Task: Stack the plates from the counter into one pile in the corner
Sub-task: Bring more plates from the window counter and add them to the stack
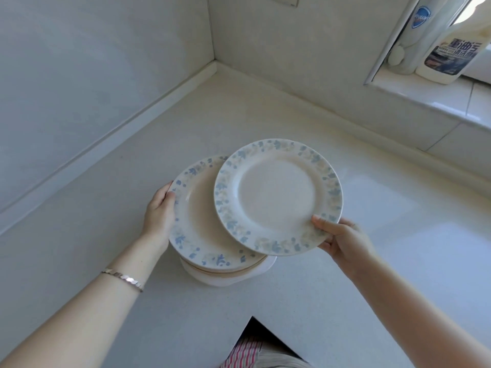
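A pile of plates (198, 221) stands on the white counter (372, 274), its top plate white with a blue flower rim. My left hand (159, 211) grips the left edge of that pile. My right hand (342, 240) holds a second flower-rimmed plate (277, 196) by its near right edge, thumb on the rim. This plate hovers above the pile, shifted to the right and overlapping it. A plain white dish (231, 274) shows at the pile's bottom.
The counter corner (216, 65) lies beyond the plates, between two pale walls. On the window ledge (425, 99) at the upper right stand two cleaner bottles (449, 49). The counter's front edge notches inward at the bottom, above striped clothing (244, 351).
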Available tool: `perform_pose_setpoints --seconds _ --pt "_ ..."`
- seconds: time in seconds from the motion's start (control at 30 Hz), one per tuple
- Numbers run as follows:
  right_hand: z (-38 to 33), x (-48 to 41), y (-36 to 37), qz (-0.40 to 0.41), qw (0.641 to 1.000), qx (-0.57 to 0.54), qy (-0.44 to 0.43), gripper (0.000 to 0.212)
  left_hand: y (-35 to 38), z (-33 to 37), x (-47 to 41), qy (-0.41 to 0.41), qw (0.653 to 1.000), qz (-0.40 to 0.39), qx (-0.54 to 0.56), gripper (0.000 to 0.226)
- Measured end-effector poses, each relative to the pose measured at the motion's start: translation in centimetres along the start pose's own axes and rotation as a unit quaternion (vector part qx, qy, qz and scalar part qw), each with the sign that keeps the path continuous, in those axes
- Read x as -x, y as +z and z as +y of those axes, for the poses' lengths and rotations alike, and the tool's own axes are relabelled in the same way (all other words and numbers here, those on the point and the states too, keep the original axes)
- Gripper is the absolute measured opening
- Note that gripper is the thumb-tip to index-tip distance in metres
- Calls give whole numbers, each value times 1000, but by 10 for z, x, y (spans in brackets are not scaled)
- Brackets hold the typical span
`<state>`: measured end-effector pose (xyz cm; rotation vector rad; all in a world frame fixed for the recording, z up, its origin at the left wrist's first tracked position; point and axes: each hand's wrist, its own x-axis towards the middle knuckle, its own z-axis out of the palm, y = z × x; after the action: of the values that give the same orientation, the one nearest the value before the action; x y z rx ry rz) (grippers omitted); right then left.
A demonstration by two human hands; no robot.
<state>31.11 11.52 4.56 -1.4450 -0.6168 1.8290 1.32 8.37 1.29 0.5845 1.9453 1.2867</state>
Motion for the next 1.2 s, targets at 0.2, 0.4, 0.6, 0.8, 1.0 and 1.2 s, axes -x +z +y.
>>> perform_pose_setpoints --seconds 0.2,0.4,0.6,0.8,1.0,1.2 --pt "10 -2 23 -24 997 72 -18 6 2 2 2 -10 1000 7 29 34" --pt "22 4 43 -38 936 342 -78 17 5 3 1 -14 999 27 38 32" --pt "20 5 48 31 802 584 -119 51 0 4 -4 -64 996 2 64 25" --pt "24 -15 46 76 829 533 -151 38 -8 18 -18 -84 995 -38 32 28" --pt "42 -31 69 -18 993 101 -66 45 2 46 -43 -39 965 -228 -122 47" --pt "46 -27 75 -1 986 128 -104 45 2 50 -43 -59 964 -248 -73 42"
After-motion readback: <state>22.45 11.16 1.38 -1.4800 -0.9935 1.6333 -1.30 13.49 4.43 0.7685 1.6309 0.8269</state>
